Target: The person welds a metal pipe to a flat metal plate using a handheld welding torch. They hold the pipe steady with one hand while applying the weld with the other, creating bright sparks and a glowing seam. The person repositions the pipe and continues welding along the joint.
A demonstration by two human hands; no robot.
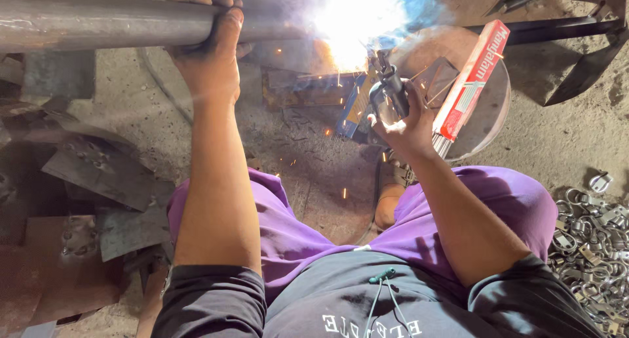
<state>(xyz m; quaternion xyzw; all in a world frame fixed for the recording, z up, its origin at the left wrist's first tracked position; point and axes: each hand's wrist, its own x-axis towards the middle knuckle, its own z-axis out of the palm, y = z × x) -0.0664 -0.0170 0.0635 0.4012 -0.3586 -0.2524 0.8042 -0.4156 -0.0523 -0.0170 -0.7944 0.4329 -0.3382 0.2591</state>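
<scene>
Dirt workshop floor (557,141); left hand (208,46) clasping steel pipe (98,23), right hand (406,118) gripping welding holder (390,89).

Left of our left hand (208,53), scrap plates (98,174) crowd the floor; between it and our right hand (406,118), bare ground lies open.

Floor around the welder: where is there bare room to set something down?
Bare ground lies between the round metal plate and the pile of metal rings. Another patch lies below the pipe, beside the left hand. Scrap plates crowd the left.
</scene>
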